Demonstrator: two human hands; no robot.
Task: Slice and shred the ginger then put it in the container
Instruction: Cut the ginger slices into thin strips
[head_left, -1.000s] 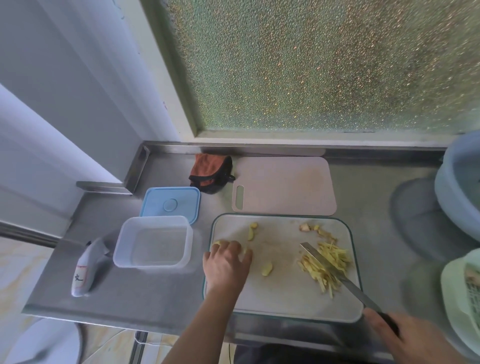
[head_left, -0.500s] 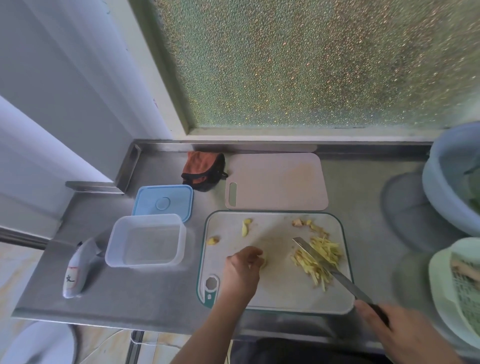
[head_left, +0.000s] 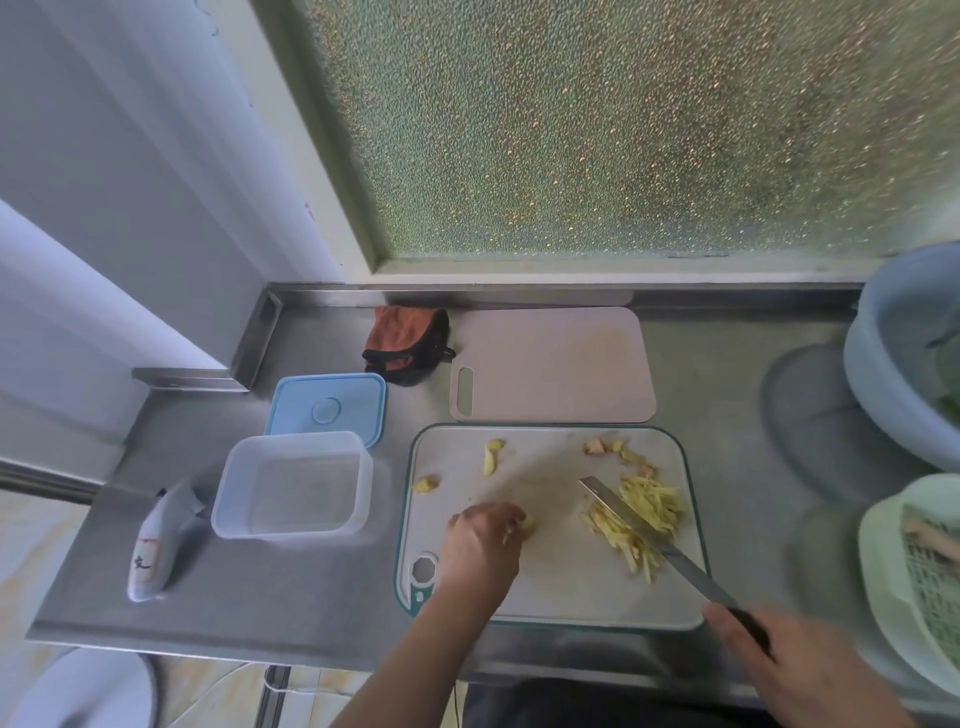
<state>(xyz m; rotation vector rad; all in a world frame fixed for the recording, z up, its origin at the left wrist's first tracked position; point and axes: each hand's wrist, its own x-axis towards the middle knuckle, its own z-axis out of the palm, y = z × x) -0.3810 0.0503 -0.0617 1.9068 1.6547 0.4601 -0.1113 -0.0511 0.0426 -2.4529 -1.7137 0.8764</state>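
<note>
Nearest me, my right hand (head_left: 800, 670) curls around the dark handle of the knife (head_left: 654, 535), its blade angled up and away across the white cutting board (head_left: 561, 592), the landmark for everything here. The blade lies over the pile of shredded ginger (head_left: 639, 519) on the board's right half; whether the edge touches the board I cannot tell. At the board's near-left, my left hand (head_left: 485, 540) is curled knuckles-up over a small ginger piece (head_left: 530, 522), fingertips apparently pinching it. Farther back on the board lie more uncut pieces: one ginger chunk (head_left: 427, 484) by the left edge, a ginger slice (head_left: 491, 457) behind it, and ginger scraps (head_left: 613, 451) at the far right. Just left of the board stands the clear container (head_left: 293, 486), holding no ginger, its blue lid (head_left: 327, 408) behind it. Beyond the board rests a pink cutting board (head_left: 556, 364) on the steel desk (head_left: 727, 405).

I judge the shredding step half done: the next move calls for bringing the gathered piece under the blade, fingertips tucked clear, before anything goes into the container.
</note>
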